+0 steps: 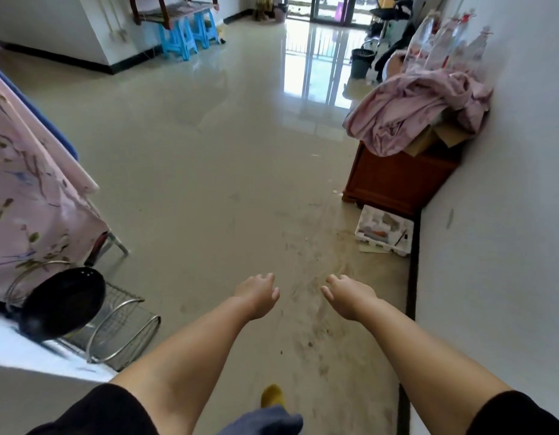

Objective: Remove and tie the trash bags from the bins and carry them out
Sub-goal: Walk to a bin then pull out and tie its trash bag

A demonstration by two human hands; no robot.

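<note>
My left hand (258, 295) and my right hand (347, 293) are stretched out in front of me above the glossy floor, palms down, fingers loosely apart, holding nothing. A dark grey bin (361, 63) stands far ahead on the right by the balcony door. A pink bin (280, 14) stands at the far end of the room near the doorway. I see no trash bag in either hand.
A table with a pink floral cloth (27, 208) is at left, with a black pan (63, 304) on a wire rack (124, 331) beside it. A brown cabinet (394, 180) under pink fabric stands against the right wall, a white foam tray (385, 235) on the floor. Blue stools (190, 34) far left.
</note>
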